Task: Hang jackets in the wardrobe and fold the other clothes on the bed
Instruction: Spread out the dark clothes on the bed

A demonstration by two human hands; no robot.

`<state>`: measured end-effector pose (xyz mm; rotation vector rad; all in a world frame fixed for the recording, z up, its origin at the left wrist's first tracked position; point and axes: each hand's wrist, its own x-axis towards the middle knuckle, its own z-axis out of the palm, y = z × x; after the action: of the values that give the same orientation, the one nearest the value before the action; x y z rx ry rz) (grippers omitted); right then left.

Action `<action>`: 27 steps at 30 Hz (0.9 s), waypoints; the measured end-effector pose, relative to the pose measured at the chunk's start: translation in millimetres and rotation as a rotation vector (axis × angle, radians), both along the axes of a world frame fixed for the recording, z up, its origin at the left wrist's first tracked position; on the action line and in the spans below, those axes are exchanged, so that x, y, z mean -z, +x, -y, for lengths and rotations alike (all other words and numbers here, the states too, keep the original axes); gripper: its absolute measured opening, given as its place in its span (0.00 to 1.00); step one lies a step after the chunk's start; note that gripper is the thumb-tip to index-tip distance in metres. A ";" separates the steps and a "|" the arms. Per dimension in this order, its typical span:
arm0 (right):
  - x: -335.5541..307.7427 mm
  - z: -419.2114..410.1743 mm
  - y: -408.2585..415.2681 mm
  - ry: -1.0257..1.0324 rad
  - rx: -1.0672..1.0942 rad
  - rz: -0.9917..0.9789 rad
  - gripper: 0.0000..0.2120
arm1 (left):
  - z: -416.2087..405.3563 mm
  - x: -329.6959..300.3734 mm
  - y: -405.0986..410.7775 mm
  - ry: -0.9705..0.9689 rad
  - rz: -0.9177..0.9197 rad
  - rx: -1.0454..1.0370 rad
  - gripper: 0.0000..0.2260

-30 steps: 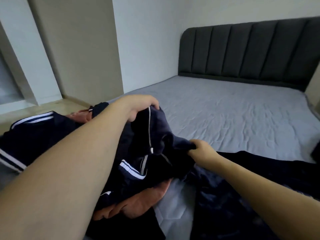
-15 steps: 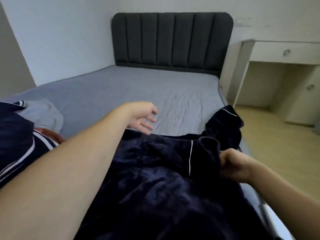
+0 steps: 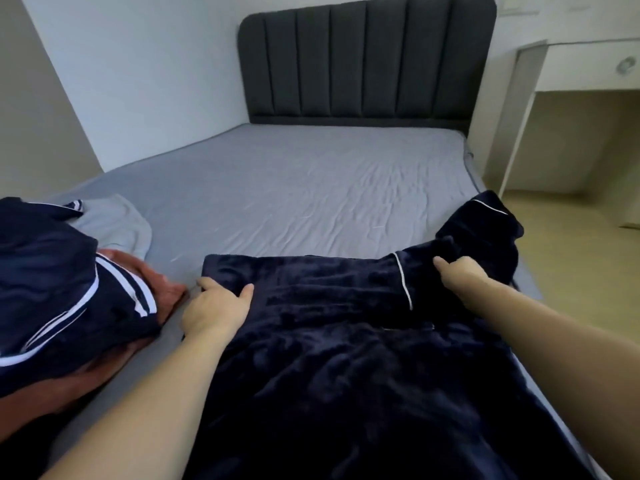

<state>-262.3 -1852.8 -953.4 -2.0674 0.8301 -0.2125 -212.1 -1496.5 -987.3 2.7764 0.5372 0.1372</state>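
Head view: spreading a dark navy plush garment (image 3: 346,341) flat on the grey bed (image 3: 294,188).

Lower centre of the frame: garment lying across the sheet, white-piped sleeve end bunched at right. Left hand (image 3: 216,310) resting on its left edge, fingers relaxed and spread, gripping nothing. Right hand (image 3: 460,275) curled into the cloth near the piping, pinching a fold. Looks soft, thick, limp and fairly light; likely to sag, so best taken at seams or corners. At left, striped navy clothes (image 3: 52,271) heaped, unfolded.
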 end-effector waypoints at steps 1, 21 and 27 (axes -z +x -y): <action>5.7 -1.2 1.8 -0.115 -0.018 -0.020 0.22 | -5.2 -1.9 0.0 0.041 0.031 0.038 0.40; 16.9 31.0 8.3 -0.365 0.037 0.002 0.24 | 52.7 8.1 7.1 0.348 -0.408 0.598 0.33; 20.8 126.8 1.8 0.425 0.240 0.031 0.20 | 141.0 -36.6 11.5 0.178 -0.270 0.678 0.30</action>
<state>-260.5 -1979.6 -974.2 -1.5662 1.0077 -0.1802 -200.7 -1637.4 -950.7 2.9929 -0.3965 -0.3589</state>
